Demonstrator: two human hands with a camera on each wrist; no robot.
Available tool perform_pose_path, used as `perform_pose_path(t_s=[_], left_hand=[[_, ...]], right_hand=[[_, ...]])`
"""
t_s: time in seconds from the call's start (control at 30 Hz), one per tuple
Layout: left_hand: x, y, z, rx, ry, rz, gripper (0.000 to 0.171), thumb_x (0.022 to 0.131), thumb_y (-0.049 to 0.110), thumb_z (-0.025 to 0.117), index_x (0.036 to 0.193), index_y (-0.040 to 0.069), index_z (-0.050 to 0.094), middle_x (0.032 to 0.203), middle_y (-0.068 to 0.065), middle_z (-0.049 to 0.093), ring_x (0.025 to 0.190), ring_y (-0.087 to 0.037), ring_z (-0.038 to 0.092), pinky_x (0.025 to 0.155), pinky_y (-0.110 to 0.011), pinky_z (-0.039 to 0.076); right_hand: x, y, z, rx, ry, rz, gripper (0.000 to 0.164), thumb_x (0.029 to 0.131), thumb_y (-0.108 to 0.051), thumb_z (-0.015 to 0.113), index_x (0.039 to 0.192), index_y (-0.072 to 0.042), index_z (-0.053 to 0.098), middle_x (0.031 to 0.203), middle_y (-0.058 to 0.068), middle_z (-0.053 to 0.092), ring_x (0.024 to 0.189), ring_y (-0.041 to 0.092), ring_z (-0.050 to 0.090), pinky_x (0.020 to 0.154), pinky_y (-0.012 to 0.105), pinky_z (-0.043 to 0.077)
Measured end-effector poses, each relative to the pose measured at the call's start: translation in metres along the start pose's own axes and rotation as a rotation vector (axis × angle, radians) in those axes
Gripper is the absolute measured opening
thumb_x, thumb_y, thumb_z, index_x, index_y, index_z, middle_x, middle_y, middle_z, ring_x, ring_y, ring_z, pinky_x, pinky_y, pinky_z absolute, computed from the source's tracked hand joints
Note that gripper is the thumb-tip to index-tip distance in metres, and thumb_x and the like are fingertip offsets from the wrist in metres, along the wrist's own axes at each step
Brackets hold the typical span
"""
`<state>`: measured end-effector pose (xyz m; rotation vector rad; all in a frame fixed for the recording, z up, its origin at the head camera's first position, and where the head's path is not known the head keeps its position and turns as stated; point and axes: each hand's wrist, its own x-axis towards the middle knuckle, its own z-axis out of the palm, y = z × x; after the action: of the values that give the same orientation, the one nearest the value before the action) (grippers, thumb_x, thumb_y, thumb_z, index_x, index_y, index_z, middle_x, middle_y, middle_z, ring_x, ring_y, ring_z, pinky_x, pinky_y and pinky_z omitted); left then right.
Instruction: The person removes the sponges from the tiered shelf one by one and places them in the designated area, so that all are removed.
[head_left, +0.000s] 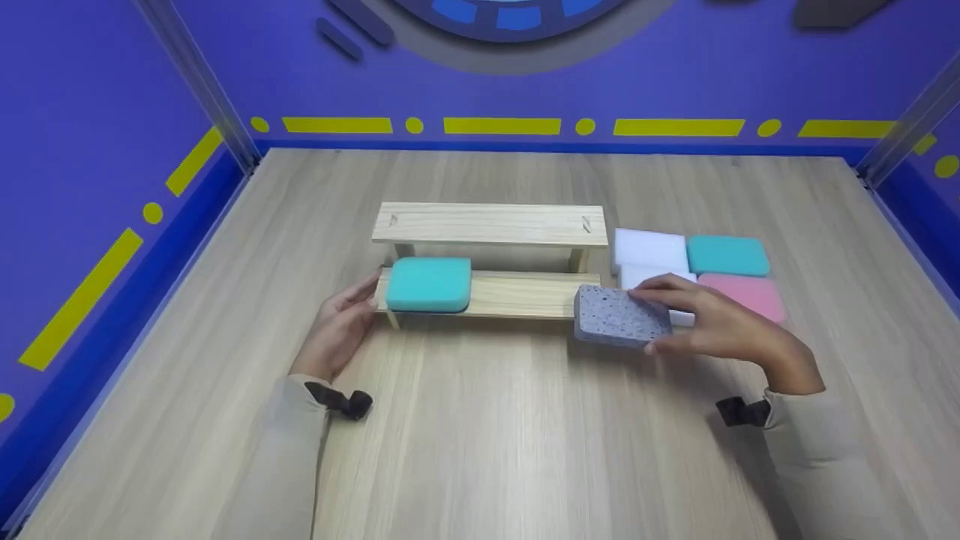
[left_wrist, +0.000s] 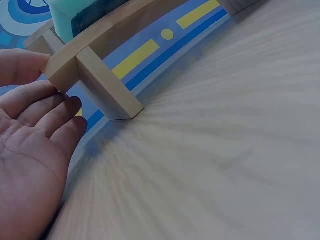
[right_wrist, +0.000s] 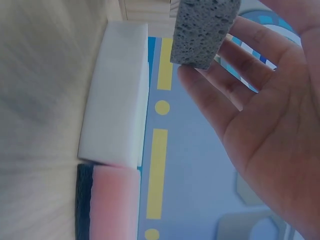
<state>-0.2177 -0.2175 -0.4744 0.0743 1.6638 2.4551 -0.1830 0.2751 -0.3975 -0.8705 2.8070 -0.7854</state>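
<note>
A grey porous sponge (head_left: 621,315) is pinched between the thumb and fingers of my right hand (head_left: 705,319), over the right end of the lower step of a two-step wooden rack (head_left: 525,294). The right wrist view shows the pitted side of the grey sponge (right_wrist: 202,35) at the fingertips. My left hand (head_left: 337,330) holds the left end of the lower step; in the left wrist view the thumb and fingers of the left hand (left_wrist: 37,130) meet the board's end (left_wrist: 62,70). On that step's left part lies a teal sponge (head_left: 429,285) with a dark underside.
Right of the rack, two white sponges (head_left: 651,249), another teal sponge (head_left: 727,256) and a pink sponge (head_left: 742,297) lie close together on the wooden table (head_left: 480,450). The rack's upper step (head_left: 487,223) stands behind. Blue panels (head_left: 525,97) bound the table.
</note>
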Motion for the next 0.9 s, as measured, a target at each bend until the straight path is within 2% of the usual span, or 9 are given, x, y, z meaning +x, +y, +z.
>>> perform_pose_path(t_s=[0.23, 0.37, 0.63, 0.7, 0.8, 0.9], left_hand=[[0.0, -0.001, -0.001, 0.019, -0.001, 0.004, 0.056, 0.093, -0.008, 0.043, 0.147, -0.006, 0.027, 0.158, -0.016, 0.026, 0.146, -0.024, 0.024, 0.113, -0.025, 0.035], [0.001, -0.001, -0.001, 0.01, 0.001, 0.012, 0.056, 0.092, -0.009, 0.043, 0.147, -0.007, 0.027, 0.157, -0.017, 0.026, 0.146, -0.024, 0.024, 0.111, -0.023, 0.038], [0.0, -0.002, 0.001, -0.005, 0.003, 0.034, 0.056, 0.092, -0.01, 0.043, 0.146, -0.008, 0.028, 0.157, -0.018, 0.026, 0.146, -0.025, 0.024, 0.106, -0.019, 0.041], [0.0, -0.001, 0.001, 0.007, 0.001, 0.032, 0.057, 0.092, -0.01, 0.043, 0.146, -0.008, 0.028, 0.157, -0.018, 0.026, 0.146, -0.024, 0.023, 0.107, -0.019, 0.04], [0.0, -0.001, 0.0, 0.019, -0.001, 0.028, 0.057, 0.092, -0.01, 0.043, 0.147, -0.008, 0.027, 0.157, -0.018, 0.026, 0.146, -0.024, 0.024, 0.109, -0.02, 0.039], [0.0, -0.001, 0.0, 0.02, -0.001, 0.021, 0.057, 0.092, -0.009, 0.043, 0.147, -0.007, 0.028, 0.157, -0.017, 0.026, 0.146, -0.023, 0.024, 0.111, -0.022, 0.037]], right_hand=[[-0.008, 0.006, -0.004, 0.029, -0.007, 0.002, 0.063, 0.078, -0.029, 0.079, 0.133, -0.006, 0.057, 0.132, 0.011, 0.054, 0.115, 0.025, 0.052, 0.088, 0.051, 0.053], [-0.013, 0.008, -0.006, 0.048, -0.013, 0.024, 0.065, 0.078, -0.031, 0.079, 0.133, -0.006, 0.057, 0.133, 0.012, 0.053, 0.116, 0.027, 0.051, 0.091, 0.055, 0.052], [-0.02, 0.011, -0.011, 0.114, -0.032, 0.057, 0.066, 0.077, -0.03, 0.08, 0.133, -0.005, 0.056, 0.133, 0.012, 0.051, 0.117, 0.027, 0.05, 0.096, 0.052, 0.048], [-0.022, 0.013, -0.011, 0.121, -0.03, 0.053, 0.066, 0.077, -0.029, 0.081, 0.133, -0.005, 0.056, 0.132, 0.012, 0.051, 0.117, 0.023, 0.05, 0.096, 0.051, 0.048], [-0.025, 0.017, -0.012, 0.128, -0.021, 0.039, 0.065, 0.077, -0.027, 0.081, 0.133, -0.004, 0.057, 0.132, 0.011, 0.051, 0.116, 0.01, 0.049, 0.096, 0.048, 0.048], [-0.027, 0.02, -0.012, 0.126, -0.012, 0.025, 0.065, 0.076, -0.026, 0.081, 0.132, -0.004, 0.057, 0.13, 0.011, 0.052, 0.113, -0.004, 0.045, 0.097, 0.031, 0.051]])
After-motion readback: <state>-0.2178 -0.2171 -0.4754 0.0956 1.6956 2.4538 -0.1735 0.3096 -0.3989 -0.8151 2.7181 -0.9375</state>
